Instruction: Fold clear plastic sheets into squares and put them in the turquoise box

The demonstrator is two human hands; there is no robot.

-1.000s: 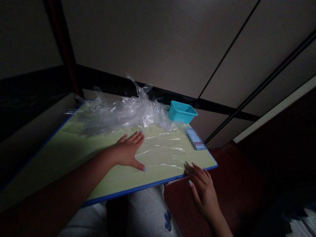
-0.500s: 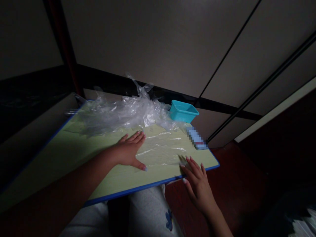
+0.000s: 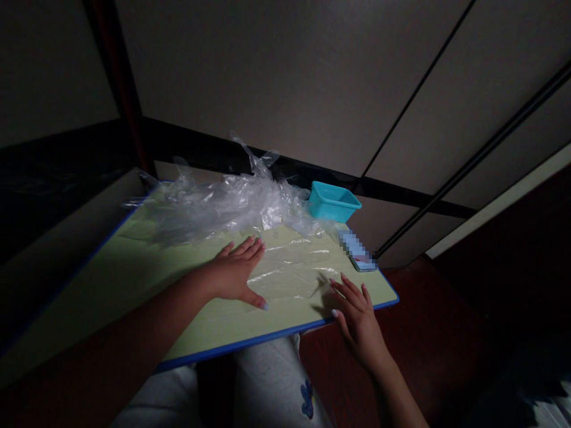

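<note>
A clear plastic sheet or bag (image 3: 292, 270) lies spread out on the pale yellow tabletop (image 3: 223, 333). My left hand (image 3: 238, 272) rests flat over its left side, fingers apart and thumb stretched toward me. Near the sheet's right end, my right hand (image 3: 354, 303) hovers by the front edge of the table, fingers spread and slightly bent, holding nothing; its shadow falls on the tabletop. Behind my left hand is a loose heap of crumpled clear plastic (image 3: 232, 205). Whether the flat piece is a single layer I cannot tell.
A turquoise plastic basket (image 3: 334, 202) stands at the back right beside the heap. In front of it a flat, blurred-out light blue item (image 3: 359, 252) lies near the right edge. Cabinet panels (image 3: 285, 77) rise behind the table, which has a blue rim (image 3: 250, 341).
My right hand has lifted slightly off the sheet's right end, its fingers a little more raised. My left hand stays in place on the sheet.
</note>
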